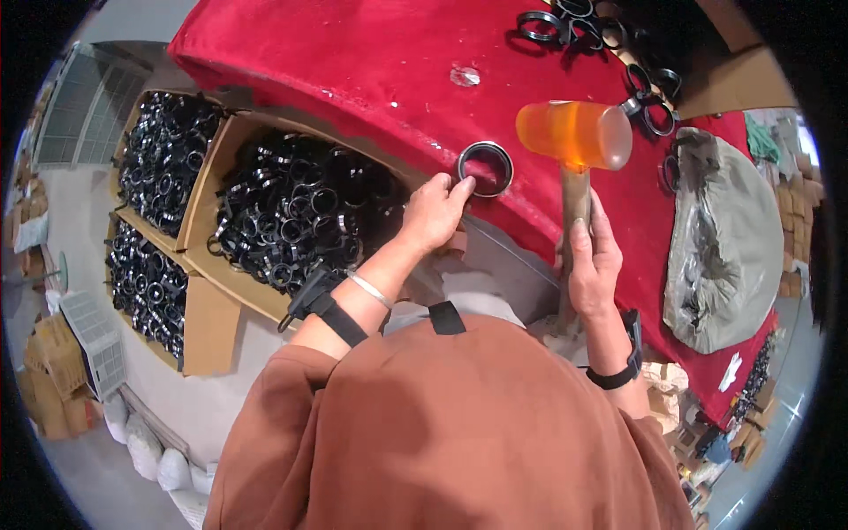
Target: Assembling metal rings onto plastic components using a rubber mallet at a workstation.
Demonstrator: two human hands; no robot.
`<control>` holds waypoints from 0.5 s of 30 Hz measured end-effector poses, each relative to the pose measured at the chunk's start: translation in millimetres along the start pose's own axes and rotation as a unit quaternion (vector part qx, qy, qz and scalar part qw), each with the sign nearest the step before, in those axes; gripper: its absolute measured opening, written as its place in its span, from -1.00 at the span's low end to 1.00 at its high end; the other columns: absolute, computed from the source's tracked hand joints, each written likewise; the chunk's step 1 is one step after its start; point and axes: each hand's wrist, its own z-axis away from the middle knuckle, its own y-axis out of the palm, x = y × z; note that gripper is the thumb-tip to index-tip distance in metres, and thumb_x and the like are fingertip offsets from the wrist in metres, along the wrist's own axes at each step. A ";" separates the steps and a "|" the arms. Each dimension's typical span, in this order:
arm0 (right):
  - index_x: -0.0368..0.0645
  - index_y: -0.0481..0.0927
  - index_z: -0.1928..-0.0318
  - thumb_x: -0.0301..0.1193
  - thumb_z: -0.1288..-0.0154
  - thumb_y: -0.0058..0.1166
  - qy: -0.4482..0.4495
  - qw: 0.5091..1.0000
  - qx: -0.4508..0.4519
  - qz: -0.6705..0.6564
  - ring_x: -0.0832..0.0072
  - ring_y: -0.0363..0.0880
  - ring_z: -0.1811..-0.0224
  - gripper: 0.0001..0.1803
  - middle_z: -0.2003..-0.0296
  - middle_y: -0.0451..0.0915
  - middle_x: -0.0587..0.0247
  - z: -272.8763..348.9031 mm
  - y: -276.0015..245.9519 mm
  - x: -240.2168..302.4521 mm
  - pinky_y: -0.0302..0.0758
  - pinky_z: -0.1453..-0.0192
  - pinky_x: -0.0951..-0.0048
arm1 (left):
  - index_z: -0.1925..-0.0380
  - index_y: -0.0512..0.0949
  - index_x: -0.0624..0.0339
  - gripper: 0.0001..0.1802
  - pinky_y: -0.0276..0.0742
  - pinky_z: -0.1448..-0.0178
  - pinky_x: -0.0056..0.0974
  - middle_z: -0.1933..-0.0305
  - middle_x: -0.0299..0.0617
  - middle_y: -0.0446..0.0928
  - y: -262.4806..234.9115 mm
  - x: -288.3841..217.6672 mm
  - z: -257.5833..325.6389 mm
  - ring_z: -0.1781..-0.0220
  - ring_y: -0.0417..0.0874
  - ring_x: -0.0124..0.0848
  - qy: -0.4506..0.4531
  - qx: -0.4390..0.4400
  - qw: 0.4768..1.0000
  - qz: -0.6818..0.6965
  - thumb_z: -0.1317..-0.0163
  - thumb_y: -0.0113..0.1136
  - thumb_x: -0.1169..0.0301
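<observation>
My left hand [435,212] grips a black-and-silver ring [485,169] by its near-left edge, thumb and fingers closed on it. The ring is at the near edge of a table with a red cloth [397,57]; whether it rests on the cloth I cannot tell. In my right hand [594,265] is a mallet [574,134] with a translucent orange head and a wooden handle. Its handle stands upright in my fingers, and the head is raised to the right of the ring, apart from it.
Cardboard boxes [205,184] full of black rings stand at the left. More black ring clamps [583,34] lie at the table's far right, beside an open carton [729,84]. A grey-green plastic bag [742,238] lies on the cloth at the right.
</observation>
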 end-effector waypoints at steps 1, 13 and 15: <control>-0.09 0.15 -0.37 -0.44 -0.41 -0.15 -0.008 1.000 -0.003 0.001 0.76 0.29 0.58 -0.46 0.47 0.41 0.45 3.7 -2.5 4.1 0.32 0.52 0.69 | 0.39 0.52 0.30 -0.47 0.45 0.13 -0.12 0.39 0.04 0.60 1.2 -1.1 -2.3 0.25 0.63 -0.11 -0.007 0.003 1.000 -0.004 -0.22 0.04 -0.05; -0.22 0.19 -0.33 -0.51 -0.30 -0.12 -0.145 0.946 0.019 0.289 0.17 0.64 0.13 -0.43 0.06 0.56 -0.13 28.2 -3.0 -55.1 0.54 0.08 0.31 | 0.41 0.53 0.31 -0.48 0.48 0.16 -0.18 0.48 -0.04 0.62 12.4 7.7 -18.9 0.33 0.66 -0.28 -0.038 -0.032 0.994 0.101 -0.17 0.14 -0.04; -0.23 0.22 -0.31 -0.52 -0.28 -0.10 -0.049 0.968 0.059 0.237 0.01 0.50 -0.09 -0.44 -0.08 0.44 -0.25 31.2 -9.0 -37.4 0.46 -0.10 0.25 | 0.44 0.52 0.31 -0.49 0.47 0.18 -0.18 0.49 -0.04 0.62 8.8 8.9 -18.3 0.35 0.66 -0.26 -0.036 -0.021 0.988 0.146 -0.16 0.17 -0.02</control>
